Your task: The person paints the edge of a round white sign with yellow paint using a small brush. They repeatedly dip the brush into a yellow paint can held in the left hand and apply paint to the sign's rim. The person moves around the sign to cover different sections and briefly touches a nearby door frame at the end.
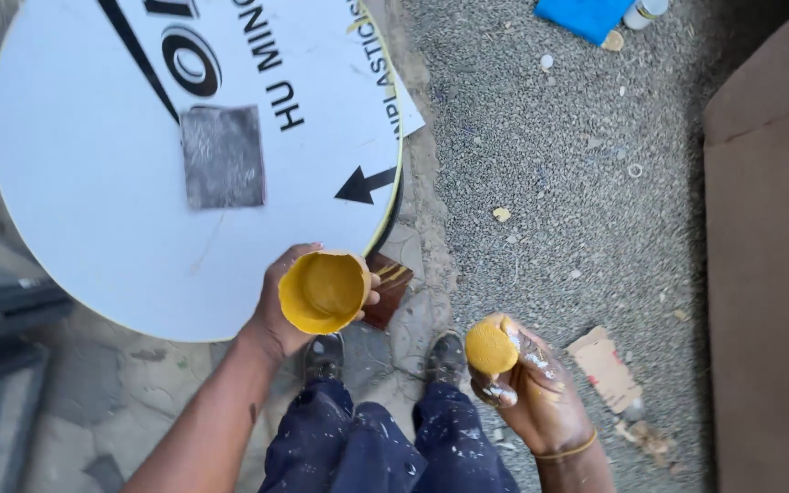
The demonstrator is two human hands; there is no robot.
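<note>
My left hand [278, 315] grips a small cup [323, 292] coated inside and out with yellow paint, held just over the near edge of a round white sign board [102, 228]. My right hand [530, 383], smeared with white and yellow paint, holds a round yellow sponge pad [490, 347] above the ground. The board bears black lettering, a black arrow [364, 185] and a grey square patch [222, 156] near its middle.
Rough grey gravel [550, 164] lies to the right of the board. A brown cardboard sheet [769, 274] fills the right edge. A blue object [584, 15] lies at the top. My paint-spattered trousers and dark shoes [446, 358] stand below; a cardboard scrap [604, 365] lies nearby.
</note>
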